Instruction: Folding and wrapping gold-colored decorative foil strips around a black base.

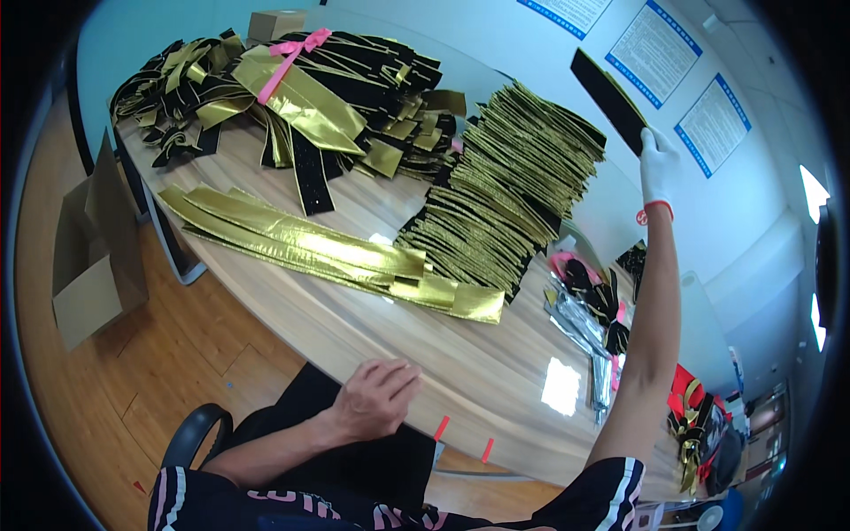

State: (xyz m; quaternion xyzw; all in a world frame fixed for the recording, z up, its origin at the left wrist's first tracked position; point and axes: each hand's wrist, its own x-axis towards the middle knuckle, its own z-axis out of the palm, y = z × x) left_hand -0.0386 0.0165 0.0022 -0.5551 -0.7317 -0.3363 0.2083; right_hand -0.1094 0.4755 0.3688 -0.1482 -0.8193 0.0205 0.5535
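Observation:
My right hand [659, 165], in a white glove with a red cuff, is raised high at the right. It grips the lower end of a black strip with a gold edge [613, 99], which slants up to the left. My left hand [379, 396] is bare and sits by the table's near edge, its fingers curled together with nothing visible in them. Between the hands, a long stack of folded gold-and-black strips [509, 177] stands on the table. Several flat gold strips [301, 243] lie fanned out to its left.
A large heap of black and gold strips [354, 80], partly tied with a pink ribbon [292, 64], covers the far left of the table [354, 327]. Silver and black bundles [584, 314] lie at the right. An open cardboard box [93, 257] stands on the floor at the left.

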